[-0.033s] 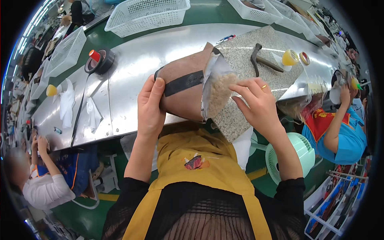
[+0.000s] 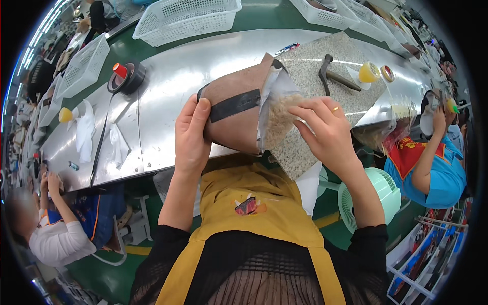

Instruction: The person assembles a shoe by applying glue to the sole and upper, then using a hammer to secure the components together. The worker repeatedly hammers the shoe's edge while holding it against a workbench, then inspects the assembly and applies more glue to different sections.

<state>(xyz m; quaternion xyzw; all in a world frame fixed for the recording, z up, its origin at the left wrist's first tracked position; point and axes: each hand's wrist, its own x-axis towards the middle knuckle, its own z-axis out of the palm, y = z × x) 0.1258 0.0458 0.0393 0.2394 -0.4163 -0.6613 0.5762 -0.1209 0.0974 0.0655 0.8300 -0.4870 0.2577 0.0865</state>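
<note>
A brown leather upper [image 2: 234, 124], apparently part of a boot or shoe, is held up over the near edge of the metal table. A black strip [image 2: 235, 105] runs along its side. My left hand [image 2: 192, 129] is closed around its left end, thumb on top and fingers hidden behind. At its right end, beige fleece lining [image 2: 278, 117] shows inside a whitish inner layer [image 2: 277, 84]. My right hand [image 2: 321, 122], wearing a ring, has its fingers bent together at the lining's right edge; the fingertips are partly buried in the pile.
Under the work lies a speckled stone slab [image 2: 300, 56], bearing a hammer [image 2: 338, 77] and a yellow tape roll [image 2: 369, 72]. A black tape roll [image 2: 133, 79] and white cloths [image 2: 85, 133] lie leftward. White baskets [image 2: 188, 23] stand beyond; a green fan [image 2: 368, 195] is below right. Co-workers sit either side.
The fingers of my right hand have shifted slightly left, a little further over the fleece lining. My left hand and the upper have barely moved.
</note>
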